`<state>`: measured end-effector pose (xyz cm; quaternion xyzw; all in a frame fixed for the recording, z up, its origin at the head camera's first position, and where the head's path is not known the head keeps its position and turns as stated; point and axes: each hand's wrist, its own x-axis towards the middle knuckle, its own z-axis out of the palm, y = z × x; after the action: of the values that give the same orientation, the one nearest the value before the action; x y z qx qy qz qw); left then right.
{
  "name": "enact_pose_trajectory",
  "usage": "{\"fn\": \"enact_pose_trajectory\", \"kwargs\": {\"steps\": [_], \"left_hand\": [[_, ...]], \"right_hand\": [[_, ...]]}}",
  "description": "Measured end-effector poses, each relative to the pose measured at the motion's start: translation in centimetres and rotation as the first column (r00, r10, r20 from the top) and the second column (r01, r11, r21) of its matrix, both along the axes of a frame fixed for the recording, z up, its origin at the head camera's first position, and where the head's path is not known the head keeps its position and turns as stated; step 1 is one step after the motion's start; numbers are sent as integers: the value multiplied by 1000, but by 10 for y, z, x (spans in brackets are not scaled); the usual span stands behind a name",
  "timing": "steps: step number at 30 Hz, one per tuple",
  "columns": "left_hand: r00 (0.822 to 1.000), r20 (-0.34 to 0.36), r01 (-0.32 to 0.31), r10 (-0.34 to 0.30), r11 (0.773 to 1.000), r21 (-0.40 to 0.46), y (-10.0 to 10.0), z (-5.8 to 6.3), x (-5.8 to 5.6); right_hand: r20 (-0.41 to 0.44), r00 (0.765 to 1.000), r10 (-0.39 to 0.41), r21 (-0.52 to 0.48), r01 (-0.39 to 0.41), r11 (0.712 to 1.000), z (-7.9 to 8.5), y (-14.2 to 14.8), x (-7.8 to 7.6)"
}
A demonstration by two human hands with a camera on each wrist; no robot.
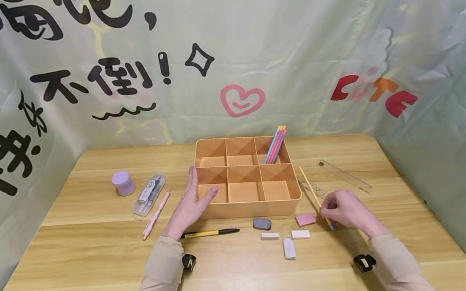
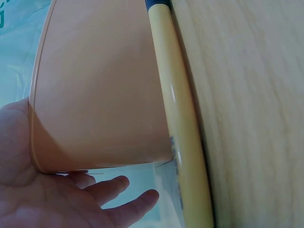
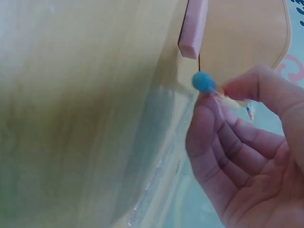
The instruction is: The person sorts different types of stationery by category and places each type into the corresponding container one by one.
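One slim yellow pencil [image 1: 312,188] with a rounded blue end is sitting pinched between the thumb and fingertips of my right hand [image 1: 347,209], slanting just beside the right end of a peach plastic box [image 1: 247,208] with six compartments. My left hand [image 1: 189,207] is resting against the box's left end, its fingers stretched rather than curled. Several blue, pink and yellow-ended pencils [image 1: 276,146] are leaning together in the rear right compartment, taking up part of that space. A pink rectangular block [image 1: 306,219] is lying between the box's front corner and my right fingers. Behind the yellow pencil, a clear plastic drawing piece [image 1: 320,191] is lying partly hidden, with a clear straight ruler [image 1: 345,176] beyond. Nearer me, a grey rounded block [image 1: 261,223], two small white blocks [image 1: 269,236] and a larger white block [image 1: 289,250] are sitting scattered. A yellow-and-black pen [image 1: 212,232] is lying before the box. To the left, a pink pen [image 1: 156,215], a clear plastic case [image 1: 149,196] and a purple cylinder [image 1: 123,183] are occupying the table [image 1: 71,252].
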<state>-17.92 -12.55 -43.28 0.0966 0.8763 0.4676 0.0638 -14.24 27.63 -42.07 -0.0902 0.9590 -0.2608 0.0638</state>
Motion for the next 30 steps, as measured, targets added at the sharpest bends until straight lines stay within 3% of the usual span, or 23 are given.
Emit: {"fn": "enact_pose_trajectory", "kwargs": {"steps": [7,14,30], "left_hand": [[1000,7,0,0,1000,3,0,-1,0],[1000,4,6,-6,1000,2,-1,-1,0],[1000,4,11,-11,1000,15,-1,1,0]], "right_hand": [[29,995,-94,-131,97,987,-4,-3,1],[-55,991,-124,-182,112,977,-7,-4,0],[-249,958,-141,-400,30,916,-7,-16,-8]]}}
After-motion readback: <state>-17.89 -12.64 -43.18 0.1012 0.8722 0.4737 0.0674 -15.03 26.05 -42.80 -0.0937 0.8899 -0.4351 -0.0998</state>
